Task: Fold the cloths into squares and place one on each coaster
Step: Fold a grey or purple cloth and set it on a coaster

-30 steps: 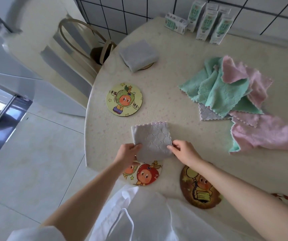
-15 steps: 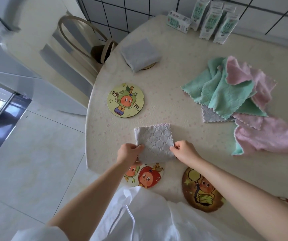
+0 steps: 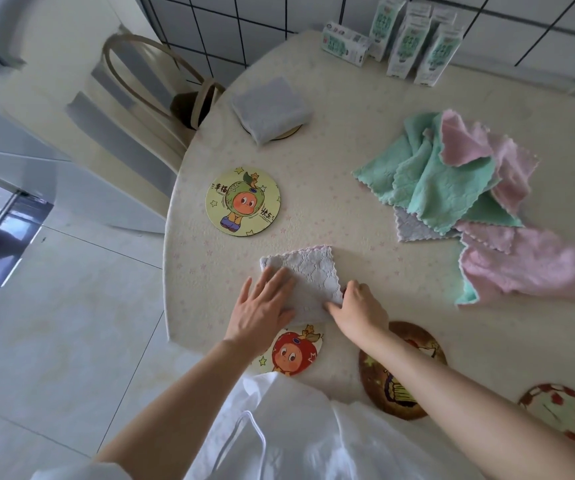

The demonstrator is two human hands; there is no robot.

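The grey cloth (image 3: 314,271) was soft, matt fabric with a quilted, embossed face, the pink and green cloths (image 3: 452,188) far right looked fleecy, the printed coaster (image 3: 242,201) smooth and faintly glossy, the floor tiles (image 3: 54,323) shiny.

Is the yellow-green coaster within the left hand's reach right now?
Probably yes: the left hand lies flat on the grey cloth, with only bare tabletop between it and the yellow-green coaster.

The table (image 3: 348,150) is lit by soft, even daylight; shadows are faint; edges are bowed; the white shirt (image 3: 296,441) is blurred.
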